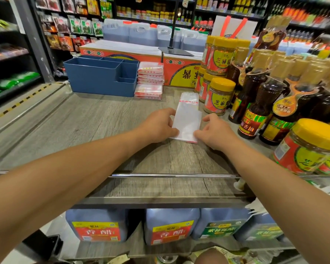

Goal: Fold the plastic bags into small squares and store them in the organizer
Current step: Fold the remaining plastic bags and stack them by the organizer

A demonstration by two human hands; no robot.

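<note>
Two hands meet on one clear plastic bag at the centre of the frame. The left hand pinches its near left edge with curled fingers; the right hand pinches the near right corner. The bag lies flat on the wooden shelf, long and narrow, red-striped near both ends. A blue organizer sits upper left, with stacked folded bags just beside it.
</note>
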